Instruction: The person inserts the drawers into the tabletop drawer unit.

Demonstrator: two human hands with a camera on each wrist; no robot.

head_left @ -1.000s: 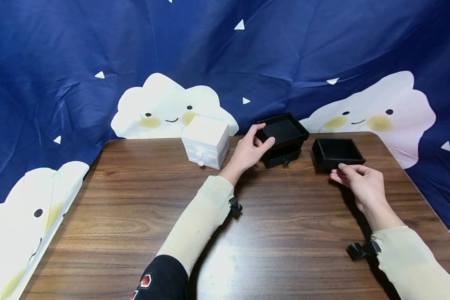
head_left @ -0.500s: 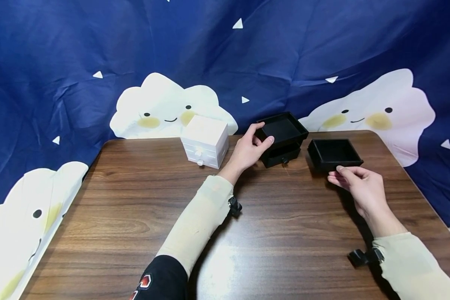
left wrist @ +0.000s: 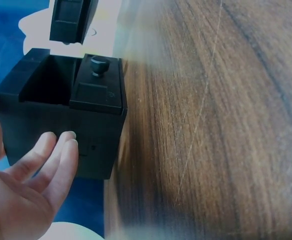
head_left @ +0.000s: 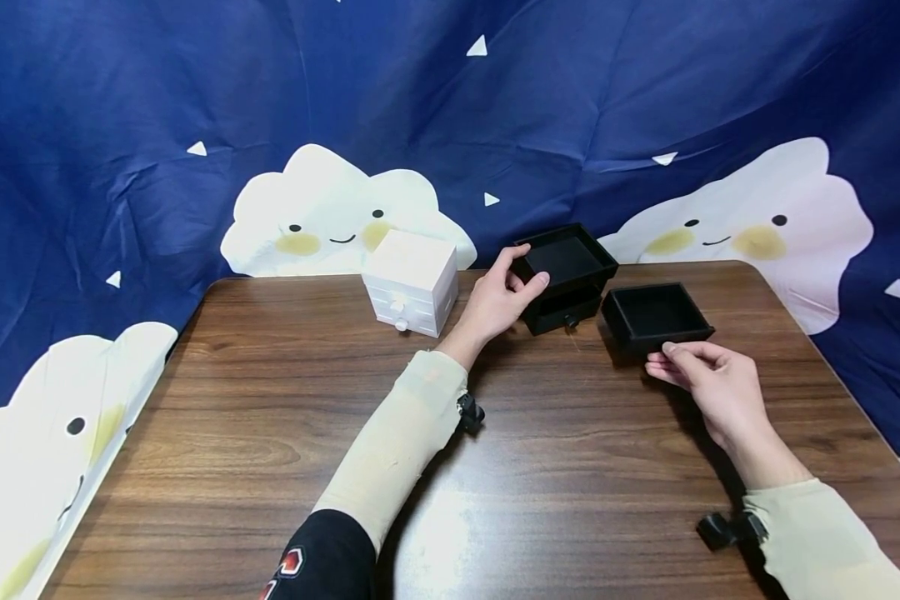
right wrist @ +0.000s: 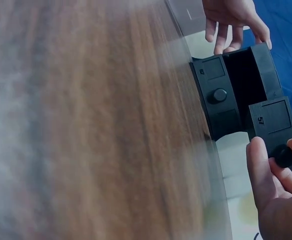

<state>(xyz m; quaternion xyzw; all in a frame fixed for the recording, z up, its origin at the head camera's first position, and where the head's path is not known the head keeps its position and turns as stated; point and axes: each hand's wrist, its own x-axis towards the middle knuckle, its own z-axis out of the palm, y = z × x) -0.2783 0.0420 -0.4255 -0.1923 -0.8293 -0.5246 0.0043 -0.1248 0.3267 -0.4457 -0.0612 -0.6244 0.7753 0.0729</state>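
Note:
A small black drawer cabinet (head_left: pixel 570 260) stands at the back of the table, its upper slot vacant and a knobbed drawer front (left wrist: pixel 97 92) filling the lower one. My left hand (head_left: pixel 495 302) lies against the cabinet's left side, thumb near the top edge and fairly straight fingers touching the wall. Right of the cabinet, my right hand (head_left: pixel 720 396) pinches the round knob (right wrist: pixel 284 156) of a loose black drawer (head_left: pixel 658 313). That drawer has nothing visible inside and stands apart from the cabinet in the left wrist view.
A small white drawer cabinet (head_left: pixel 412 279) with knobs stands left of the black one. Behind the brown wooden table (head_left: pixel 285 417) hangs a blue cloth (head_left: pixel 390 83) with cloud prints. Both wrists carry small black cameras.
My right hand has brought the loose drawer left and slightly nearer to me, closer to the black cabinet. The left hand and the cabinet have stayed in place.

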